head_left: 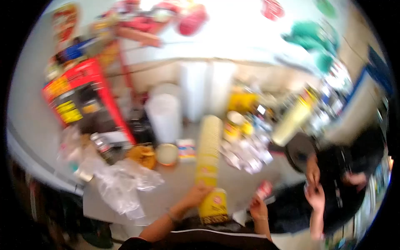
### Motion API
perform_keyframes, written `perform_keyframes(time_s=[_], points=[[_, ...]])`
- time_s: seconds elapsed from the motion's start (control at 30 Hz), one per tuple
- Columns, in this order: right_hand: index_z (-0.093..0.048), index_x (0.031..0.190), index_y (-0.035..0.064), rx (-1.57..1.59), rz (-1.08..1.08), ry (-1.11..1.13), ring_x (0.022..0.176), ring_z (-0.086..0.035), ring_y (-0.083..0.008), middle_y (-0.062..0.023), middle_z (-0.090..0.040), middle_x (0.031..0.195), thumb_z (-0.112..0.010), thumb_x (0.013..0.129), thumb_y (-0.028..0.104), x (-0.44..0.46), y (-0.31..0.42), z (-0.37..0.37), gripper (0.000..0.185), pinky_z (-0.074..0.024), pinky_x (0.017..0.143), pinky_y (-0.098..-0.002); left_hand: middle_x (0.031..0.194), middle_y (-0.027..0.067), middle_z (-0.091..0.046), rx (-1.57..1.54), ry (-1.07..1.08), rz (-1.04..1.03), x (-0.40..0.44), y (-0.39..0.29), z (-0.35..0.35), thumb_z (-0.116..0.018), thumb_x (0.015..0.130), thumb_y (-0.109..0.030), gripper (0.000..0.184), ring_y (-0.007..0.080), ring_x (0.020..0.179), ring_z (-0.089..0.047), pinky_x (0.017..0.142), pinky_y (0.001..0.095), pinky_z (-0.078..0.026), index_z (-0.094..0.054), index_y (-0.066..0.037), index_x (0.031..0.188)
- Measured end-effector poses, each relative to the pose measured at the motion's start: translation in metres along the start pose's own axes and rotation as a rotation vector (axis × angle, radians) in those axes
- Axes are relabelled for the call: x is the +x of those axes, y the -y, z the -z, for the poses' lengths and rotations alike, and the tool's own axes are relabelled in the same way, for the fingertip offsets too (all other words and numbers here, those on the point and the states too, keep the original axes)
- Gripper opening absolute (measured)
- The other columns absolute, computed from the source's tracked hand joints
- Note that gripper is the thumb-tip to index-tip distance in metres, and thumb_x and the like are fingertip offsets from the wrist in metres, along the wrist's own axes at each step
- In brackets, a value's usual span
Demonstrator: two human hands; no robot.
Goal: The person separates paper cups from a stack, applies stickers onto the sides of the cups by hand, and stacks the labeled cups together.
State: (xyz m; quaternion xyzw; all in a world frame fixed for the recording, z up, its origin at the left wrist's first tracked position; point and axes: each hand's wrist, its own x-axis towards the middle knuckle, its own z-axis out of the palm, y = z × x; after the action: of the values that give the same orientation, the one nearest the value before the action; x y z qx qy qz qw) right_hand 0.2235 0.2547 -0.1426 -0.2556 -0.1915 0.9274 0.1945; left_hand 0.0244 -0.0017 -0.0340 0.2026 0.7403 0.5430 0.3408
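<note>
A tall stack of yellow paper cups (pixel 208 154) leans over the grey table toward me. My left hand (pixel 200 193) is closed around its near part, just above the lowest cup (pixel 213 204), which has a red mark and a dark band at its rim. To the right, my right hand (pixel 259 208) pinches a small red and white packet (pixel 264 189); blur hides its print. Crumpled whitish wrappers (pixel 248 154) lie beyond the packet, beside the stack.
Another person's hands (pixel 314 196) are at the right, near a dark round pan-like object (pixel 301 151). Clear plastic bags (pixel 121 185) and a red-framed box (pixel 89 100) stand left. White cup stacks (pixel 164 114) and a second yellow stack (pixel 293 118) are behind.
</note>
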Motion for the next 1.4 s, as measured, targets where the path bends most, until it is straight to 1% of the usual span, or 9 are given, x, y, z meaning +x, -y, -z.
perform_keyframes(time_s=[0.1,0.37,0.5,0.53,0.57,0.63,0.73,0.8,1.4], points=[[-0.054,0.087,0.0123,-0.114,-0.018,-0.131,0.058,-0.048,-0.01,0.0021,-0.05,0.066,-0.053,0.087,0.013,0.009,0.011,0.0,0.001,-0.0429,0.051,-0.0243,0.078,0.0119,-0.063,-0.03,0.021,-0.222,0.022,0.03,-0.006,-0.05,0.088,-0.04,0.041,0.019,0.069,-0.06,0.066,0.0325,-0.048,-0.066,-0.001,0.086],[-0.054,0.094,0.0114,-0.365,-0.1,-0.011,0.06,-0.049,-0.0095,0.0009,-0.052,0.072,-0.054,0.083,0.007,0.048,0.022,-0.065,0.012,-0.043,0.054,-0.0219,0.075,0.0146,-0.064,-0.122,0.013,-0.091,-0.018,-0.016,0.005,-0.049,0.086,-0.05,0.051,0.0211,0.071,-0.061,0.067,0.0342,-0.046,-0.066,-0.002,0.083],[-0.056,0.09,0.011,-0.291,-0.019,-0.028,0.063,-0.055,-0.0135,-0.001,-0.059,0.074,-0.059,0.08,0.006,0.057,0.003,-0.053,0.012,-0.0427,0.053,-0.0255,0.08,0.0121,-0.066,-0.028,-0.048,-0.115,-0.006,0.0,0.002,-0.048,0.088,-0.043,0.045,0.0201,0.068,-0.061,0.063,0.0329,-0.048,-0.066,-0.002,0.088],[-0.054,0.097,0.0075,-0.128,-0.172,0.087,0.064,-0.051,-0.0115,-0.0008,-0.054,0.074,-0.055,0.081,0.003,0.047,0.002,-0.059,0.016,-0.0433,0.059,-0.0231,0.08,0.01,-0.066,0.011,-0.052,-0.061,-0.009,0.0,0.005,-0.049,0.089,-0.04,0.042,0.0187,0.068,-0.061,0.063,0.0324,-0.048,-0.066,-0.002,0.089],[-0.055,0.095,0.0072,-0.12,-0.158,0.093,0.065,-0.052,-0.0122,-0.001,-0.055,0.075,-0.056,0.081,0.003,0.039,-0.002,-0.069,0.014,-0.0431,0.059,-0.0237,0.079,0.0061,-0.065,-0.247,-0.014,-0.104,-0.007,0.009,0.002,-0.051,0.089,-0.037,0.039,0.0155,0.071,-0.06,0.065,0.0314,-0.048,-0.066,-0.001,0.089],[-0.054,0.098,0.008,-0.085,-0.167,0.082,0.065,-0.052,-0.0112,-0.0006,-0.055,0.076,-0.057,0.082,0.006,0.033,-0.008,-0.061,0.016,-0.0424,0.058,-0.0238,0.076,0.0058,-0.064,-0.12,-0.152,-0.076,-0.031,-0.019,0.008,-0.054,0.088,-0.033,0.036,0.014,0.066,-0.058,0.062,0.0288,-0.047,-0.065,0.002,0.088],[-0.056,0.096,0.0084,-0.131,-0.035,-0.089,0.066,-0.056,-0.0112,-0.0012,-0.059,0.078,-0.058,0.083,0.01,0.01,-0.007,-0.054,0.014,-0.0459,0.06,-0.0248,0.07,0.0023,-0.06,-0.192,-0.08,0.047,-0.021,-0.018,0.009,-0.055,0.089,-0.028,0.034,0.0095,0.059,-0.053,0.053,0.0236,-0.042,-0.065,0.004,0.081],[-0.057,0.098,0.0072,-0.11,0.028,-0.117,0.066,-0.056,-0.0115,-0.0024,-0.06,0.079,-0.058,0.083,0.011,0.002,0.005,-0.025,0.015,-0.0473,0.061,-0.0252,0.068,-0.0003,-0.058,-0.37,-0.022,-0.067,-0.019,-0.02,-0.004,-0.053,0.09,-0.026,0.032,0.0056,0.055,-0.049,0.049,0.0202,-0.036,-0.065,0.001,0.078],[-0.059,0.099,0.0074,-0.053,0.041,-0.144,0.069,-0.058,-0.0124,-0.0018,-0.062,0.08,-0.059,0.082,0.013,-0.008,-0.014,0.002,0.018,-0.0476,0.064,-0.0271,0.06,-0.0013,-0.056,-0.413,-0.086,-0.116,-0.011,-0.009,-0.02,-0.052,0.091,-0.03,0.035,0.0037,0.045,-0.044,0.04,0.0197,-0.03,-0.064,-0.002,0.073]])
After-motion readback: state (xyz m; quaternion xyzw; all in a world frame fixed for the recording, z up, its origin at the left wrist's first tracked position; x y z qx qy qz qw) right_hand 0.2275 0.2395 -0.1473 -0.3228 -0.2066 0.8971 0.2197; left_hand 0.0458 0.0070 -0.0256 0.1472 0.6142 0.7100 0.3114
